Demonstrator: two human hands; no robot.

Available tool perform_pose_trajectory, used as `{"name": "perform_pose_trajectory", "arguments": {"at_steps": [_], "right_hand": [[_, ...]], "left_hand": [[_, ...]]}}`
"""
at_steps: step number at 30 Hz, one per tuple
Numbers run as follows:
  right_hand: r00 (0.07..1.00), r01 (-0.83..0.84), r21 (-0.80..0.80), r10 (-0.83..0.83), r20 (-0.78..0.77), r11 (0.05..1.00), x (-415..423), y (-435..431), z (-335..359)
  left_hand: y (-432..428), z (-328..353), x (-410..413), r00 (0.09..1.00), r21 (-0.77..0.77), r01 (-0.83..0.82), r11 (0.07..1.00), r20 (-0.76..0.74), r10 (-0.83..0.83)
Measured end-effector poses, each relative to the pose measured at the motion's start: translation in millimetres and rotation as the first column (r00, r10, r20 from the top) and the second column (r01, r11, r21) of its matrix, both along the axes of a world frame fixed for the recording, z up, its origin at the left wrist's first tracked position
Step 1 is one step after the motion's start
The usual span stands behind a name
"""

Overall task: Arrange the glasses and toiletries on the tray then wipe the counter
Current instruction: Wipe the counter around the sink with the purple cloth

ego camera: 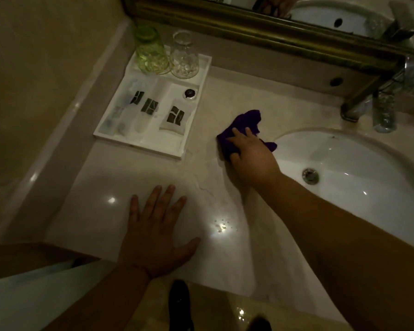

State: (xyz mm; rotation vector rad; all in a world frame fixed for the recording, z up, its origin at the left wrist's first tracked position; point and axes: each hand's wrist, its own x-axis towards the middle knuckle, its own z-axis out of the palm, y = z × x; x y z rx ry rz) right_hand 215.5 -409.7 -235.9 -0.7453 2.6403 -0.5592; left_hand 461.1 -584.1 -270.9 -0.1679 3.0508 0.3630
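A white tray (191,130) sits at the back left of the pale marble counter (201,206). On its far end stand a green glass (151,53) and a clear glass (184,57), both upside down. Several toiletry packets (150,107) with dark labels lie in its compartments, and a small round dark-capped item (189,92) sits beside them. My right hand (251,156) presses a purple cloth (245,124) onto the counter between the tray and the sink. My left hand (155,232) lies flat on the counter near the front edge, fingers spread, holding nothing.
A white sink basin (359,163) with a metal drain (310,175) fills the right side. A chrome faucet (382,108) stands behind it. A gold-framed mirror (261,27) runs along the back. Tan walls close in on the left. A dark shoe (179,304) shows on the floor below.
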Motion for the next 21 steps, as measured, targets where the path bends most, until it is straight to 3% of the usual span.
{"name": "perform_pose_trajectory", "arguments": {"at_steps": [5,21], "right_hand": [[0.998,-0.053,0.007,0.053,0.041,0.999,19.1,11.7,5.1],[0.993,-0.004,-0.126,0.019,0.119,0.992,132.0,93.3,7.2]], "left_hand": [[0.2,1.1,0.3,1.000,0.004,0.000,1.000,-0.005,0.000],[1.0,-5.4,2.0,1.000,-0.053,-0.010,0.999,0.011,0.011]]}}
